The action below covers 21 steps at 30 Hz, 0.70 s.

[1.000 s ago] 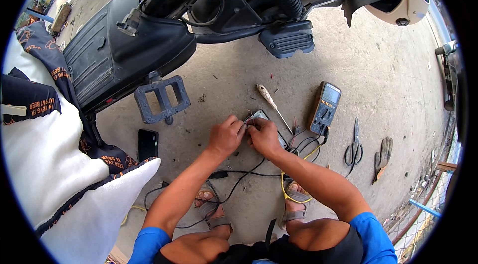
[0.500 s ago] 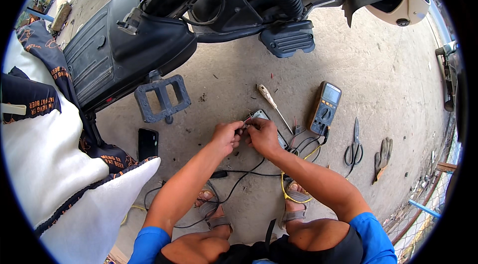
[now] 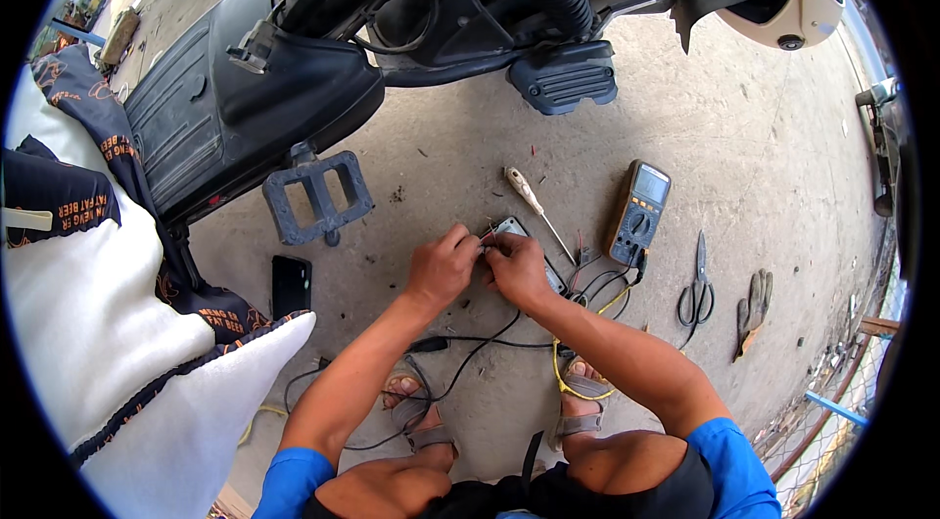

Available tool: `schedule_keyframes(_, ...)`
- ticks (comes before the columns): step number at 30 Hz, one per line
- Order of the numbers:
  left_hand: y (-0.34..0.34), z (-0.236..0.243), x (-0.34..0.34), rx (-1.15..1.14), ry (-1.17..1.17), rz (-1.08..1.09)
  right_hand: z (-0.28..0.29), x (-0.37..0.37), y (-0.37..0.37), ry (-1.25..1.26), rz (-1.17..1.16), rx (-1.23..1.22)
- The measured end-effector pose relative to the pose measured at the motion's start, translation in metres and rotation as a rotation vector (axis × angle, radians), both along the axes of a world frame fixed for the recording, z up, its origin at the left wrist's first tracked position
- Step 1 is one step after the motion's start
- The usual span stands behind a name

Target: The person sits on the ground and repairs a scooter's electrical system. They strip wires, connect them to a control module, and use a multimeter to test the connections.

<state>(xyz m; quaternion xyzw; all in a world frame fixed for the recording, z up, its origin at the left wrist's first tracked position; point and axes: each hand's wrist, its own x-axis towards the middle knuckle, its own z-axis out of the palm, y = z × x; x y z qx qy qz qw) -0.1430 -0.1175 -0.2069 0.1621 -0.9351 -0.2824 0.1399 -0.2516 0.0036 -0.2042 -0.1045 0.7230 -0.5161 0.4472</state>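
My left hand (image 3: 441, 267) and my right hand (image 3: 517, 269) meet over the ground with fingertips pinched close together. Between them shows a bit of thin reddish wire (image 3: 488, 236), held by both; its ends are hidden by the fingers. Partly under my right hand lies a flat grey metal-cased box (image 3: 511, 226). Black and yellow leads run beside it. A screwdriver (image 3: 525, 190) with a pale handle rests just beyond the box, its shaft pointing toward me. To the right lies an orange-and-black multimeter (image 3: 638, 212) with leads plugged in.
A scooter with a black body (image 3: 264, 78) and a pedal (image 3: 318, 196) spans the far side. Black scissors (image 3: 697, 289) and a work glove (image 3: 752, 313) lie right. A phone (image 3: 292, 285) and white-lined cloth (image 3: 108, 323) are left. Black cable (image 3: 460, 372) loops by my sandals.
My left hand has turned, its back and knuckles rising a little and shifting slightly left. The right hand stays almost in place.
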Motion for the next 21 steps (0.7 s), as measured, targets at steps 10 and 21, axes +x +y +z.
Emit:
schedule_keyframes(10,-0.008,-0.010,-0.013,1.526,-0.366,0.587,0.005,-0.001,0.000,-0.036,0.025,0.043)
schedule_keyframes(21,-0.006,0.005,-0.002,-0.080,-0.009,-0.025,0.005,-0.003,0.000,-0.030,0.008,0.026)
